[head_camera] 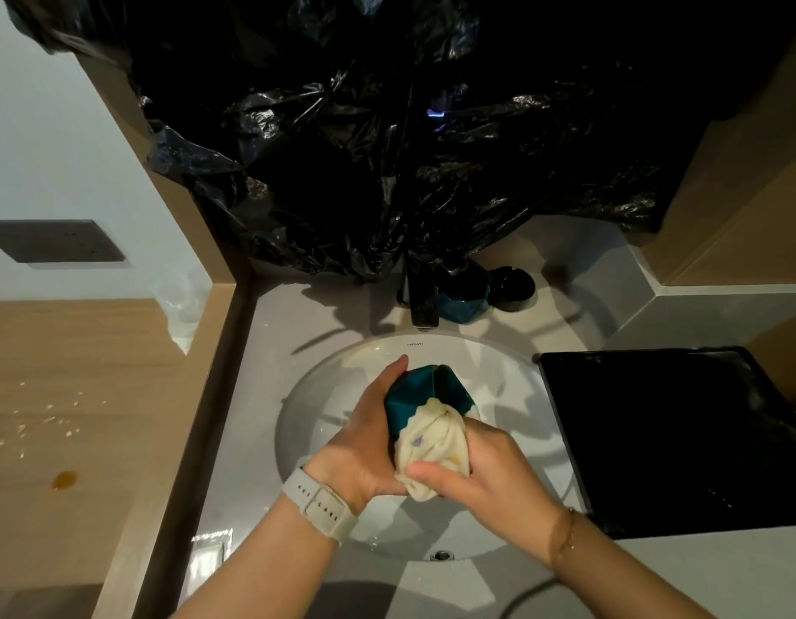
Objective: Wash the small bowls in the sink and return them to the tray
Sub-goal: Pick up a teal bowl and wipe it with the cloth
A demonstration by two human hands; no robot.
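Note:
Over the white round sink (512,382) my left hand (364,440) grips a small teal faceted bowl (418,390), tilted with its mouth facing right. My right hand (485,471) holds a bunched cream cloth (431,444) pressed against the bowl's rim and inside. A second teal bowl (463,297) stands on the counter behind the sink, next to the tap. The black tray (673,440) lies on the counter to the right of the sink, nothing on it.
A dark tap (420,297) stands at the back of the sink, with a black round dish (512,290) to the right of the second bowl. Black plastic sheeting (387,149) hangs above the counter. A wooden ledge (52,417) with crumbs and a stain lies left.

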